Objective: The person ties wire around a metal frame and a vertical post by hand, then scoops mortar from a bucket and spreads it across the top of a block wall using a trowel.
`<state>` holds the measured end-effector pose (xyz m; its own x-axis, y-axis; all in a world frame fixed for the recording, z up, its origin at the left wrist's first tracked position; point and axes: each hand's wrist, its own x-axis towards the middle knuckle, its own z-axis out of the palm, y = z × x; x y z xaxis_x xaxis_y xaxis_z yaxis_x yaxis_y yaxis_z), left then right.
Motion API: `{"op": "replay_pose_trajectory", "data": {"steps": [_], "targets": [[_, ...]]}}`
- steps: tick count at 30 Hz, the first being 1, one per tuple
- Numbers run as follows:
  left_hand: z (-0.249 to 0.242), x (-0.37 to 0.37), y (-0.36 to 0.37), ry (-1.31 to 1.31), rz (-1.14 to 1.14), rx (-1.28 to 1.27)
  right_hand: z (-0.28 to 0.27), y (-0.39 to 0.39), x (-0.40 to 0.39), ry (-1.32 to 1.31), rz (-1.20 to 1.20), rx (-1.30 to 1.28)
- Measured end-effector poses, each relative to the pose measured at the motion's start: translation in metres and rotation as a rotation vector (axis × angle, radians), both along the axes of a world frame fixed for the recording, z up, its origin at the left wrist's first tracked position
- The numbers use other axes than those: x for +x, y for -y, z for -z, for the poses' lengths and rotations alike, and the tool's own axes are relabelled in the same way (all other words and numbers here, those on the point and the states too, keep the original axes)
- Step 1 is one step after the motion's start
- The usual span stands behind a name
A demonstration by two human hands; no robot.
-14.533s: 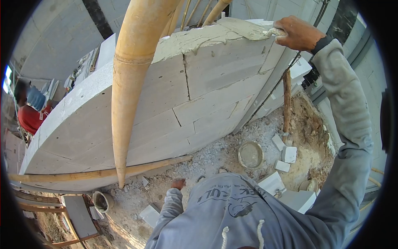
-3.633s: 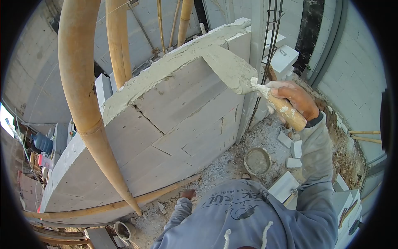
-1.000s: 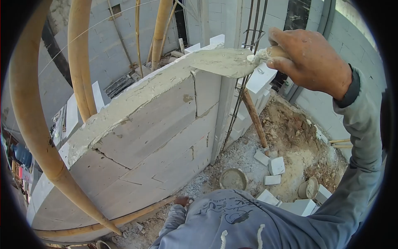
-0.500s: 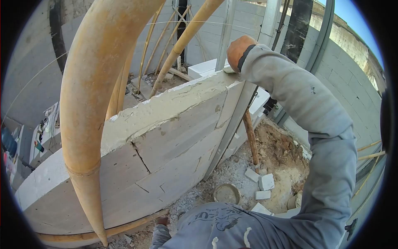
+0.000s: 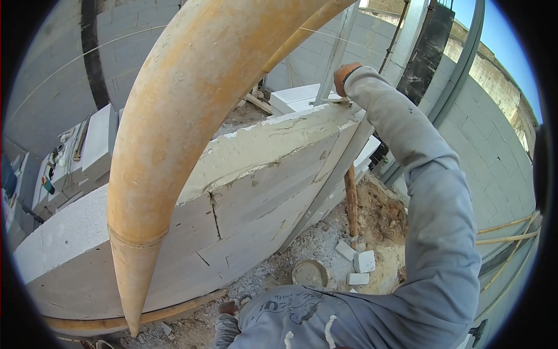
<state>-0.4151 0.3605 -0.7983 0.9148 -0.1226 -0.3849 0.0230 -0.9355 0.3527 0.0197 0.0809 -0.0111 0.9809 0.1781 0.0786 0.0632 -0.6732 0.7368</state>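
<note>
At the far end of a low wall of pale blocks [image 5: 192, 232], my right hand [image 5: 347, 77] is closed, seen from the back. The flat edge of what looks like a trowel [image 5: 336, 100] shows just below it, against the wall top. Wet grey mortar [image 5: 273, 138] coats that stretch of the top, with a rough ridge along the near edge. Low down beside my body, close to the foot of the wall, is my left hand [image 5: 228, 307]. Its fingers are too small and partly hidden to read.
A thick bamboo pole [image 5: 174, 122] crosses close in front of the camera and hides part of the wall. A metal post [image 5: 325, 183] stands at the wall end. Below are a round bucket [image 5: 310, 273] and several block offcuts [image 5: 364, 262]. Stacked blocks [image 5: 99, 142] stand left.
The camera view has shifted, and the bamboo pole covers more of the middle. My right hand stays closed at the wall's far end, and the flat edge below it has shifted slightly.
</note>
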Motion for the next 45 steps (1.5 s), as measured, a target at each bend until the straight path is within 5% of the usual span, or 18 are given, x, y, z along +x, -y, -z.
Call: {"op": "replay_pose_trajectory", "data": {"steps": [2, 3, 9, 13, 17, 24, 26, 27, 31, 33, 36, 40, 45], "targets": [[0.011, -0.006, 0.001, 0.027, 0.144, 0.024, 0.002, 0.003, 0.013, -0.016, 0.055, 0.056], [-0.016, -0.005, 0.008, -0.229, -0.065, 0.031, 0.001, 0.003, 0.012, -0.007, 0.057, 0.054], [0.043, -0.023, 0.0, -0.31, -0.009, 0.0, -0.006, -0.002, 0.007, -0.044, 0.097, 0.06], [0.051, -0.002, -0.017, -0.202, -0.005, -0.034, 0.014, -0.008, 0.0, -0.026, -0.01, 0.242], [0.061, 0.011, -0.052, 0.034, 0.302, -0.131, 0.016, -0.024, -0.006, -0.006, -0.134, 0.338], [0.007, -0.006, -0.056, 0.07, 0.329, -0.048, -0.007, 0.001, -0.049, 0.068, -0.27, 0.448], [-0.01, -0.012, -0.055, -0.173, 0.096, -0.074, -0.003, 0.017, -0.08, 0.115, -0.306, 0.531], [-0.014, -0.013, -0.065, -0.06, 0.543, -0.028, 0.0, 0.028, -0.096, 0.144, -0.328, 0.568], [-0.008, -0.013, -0.076, -0.125, 0.75, 0.069, 0.022, 0.082, -0.173, 0.13, -0.474, 0.932], [-0.017, -0.01, -0.075, -0.844, -0.688, -0.783, 0.05, 0.111, -0.211, 0.095, -0.507, 1.204], [-0.042, 0.0, -0.079, -0.713, -0.693, -0.717, 0.114, 0.154, -0.262, -0.064, -0.271, 1.741], [-0.063, 0.024, -0.08, -0.6, -0.917, -0.801, 0.225, 0.21, -0.305, -0.235, 0.233, 2.116], [-0.078, 0.057, -0.078, -0.539, -0.612, -0.547, 0.354, 0.243, -0.325, -0.329, 0.487, 2.044]]}}
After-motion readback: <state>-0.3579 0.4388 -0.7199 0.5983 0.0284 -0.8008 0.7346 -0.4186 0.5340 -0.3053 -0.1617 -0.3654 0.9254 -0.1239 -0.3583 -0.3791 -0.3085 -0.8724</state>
